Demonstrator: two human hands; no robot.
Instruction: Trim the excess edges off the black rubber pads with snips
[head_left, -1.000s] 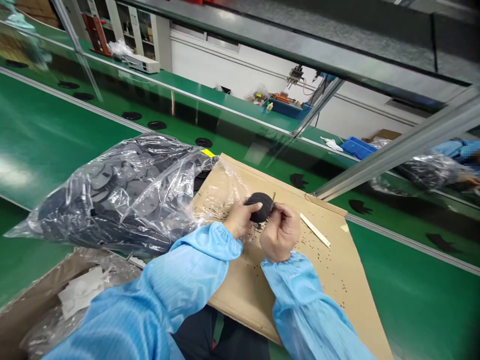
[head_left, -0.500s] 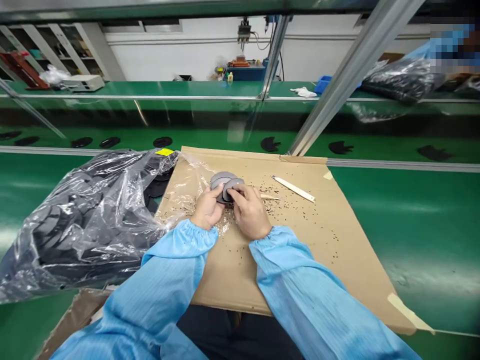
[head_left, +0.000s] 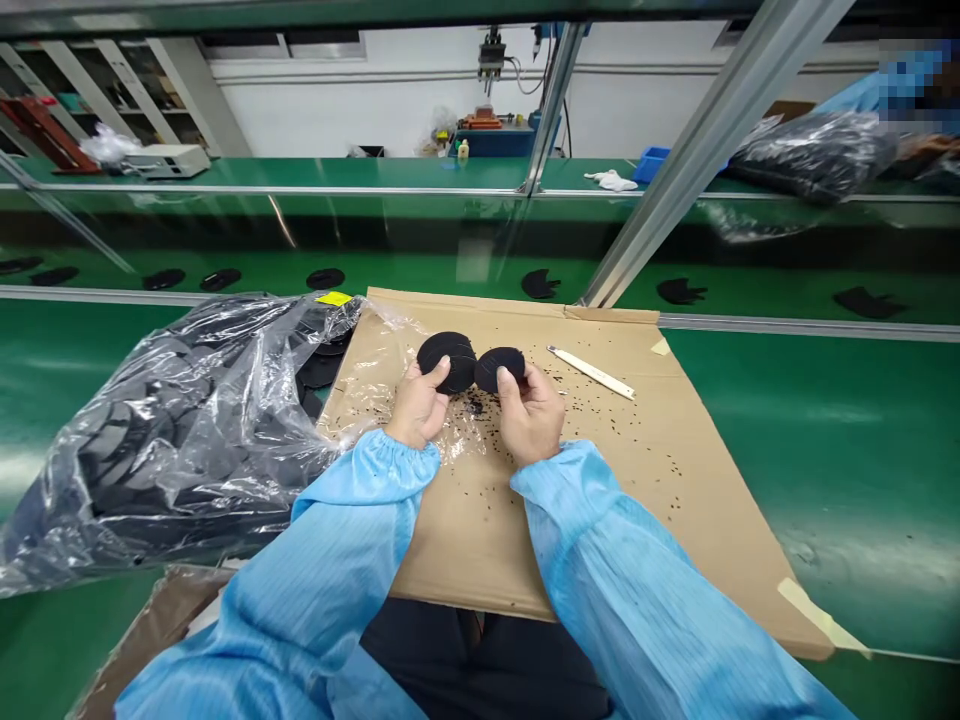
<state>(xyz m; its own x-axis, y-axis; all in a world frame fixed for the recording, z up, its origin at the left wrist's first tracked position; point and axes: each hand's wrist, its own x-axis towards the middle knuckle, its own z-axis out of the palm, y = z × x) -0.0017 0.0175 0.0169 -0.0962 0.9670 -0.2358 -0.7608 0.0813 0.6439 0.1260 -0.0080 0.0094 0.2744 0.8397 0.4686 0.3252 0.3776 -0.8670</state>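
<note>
A flat black foam-like pad (head_left: 448, 362) with two rounded lobes and a narrow middle spans my two hands above the cardboard sheet (head_left: 472, 560). My left hand (head_left: 420, 402) pinches the larger lobe, thumb on top. The smaller lobe (head_left: 499, 367) is gripped by my right hand (head_left: 531, 415), its thumb pressed on the face. Thin slit lines run across both lobes; whether the lobes are one piece I cannot tell for sure. Small black scraps (head_left: 476, 407) lie scattered below. Beyond my right hand rests a white knife-like tool (head_left: 592, 372).
On the left lies a large clear plastic bag (head_left: 187, 440) full of black pads. Several black pads (head_left: 325, 279) sit along the green strip behind. A metal post (head_left: 675, 170) slants up at the right. Tape (head_left: 821, 618) holds the cardboard's corner.
The pad, bunched with grey faces showing before, is now spread with black faces up. My right hand has moved right, away from my left hand.
</note>
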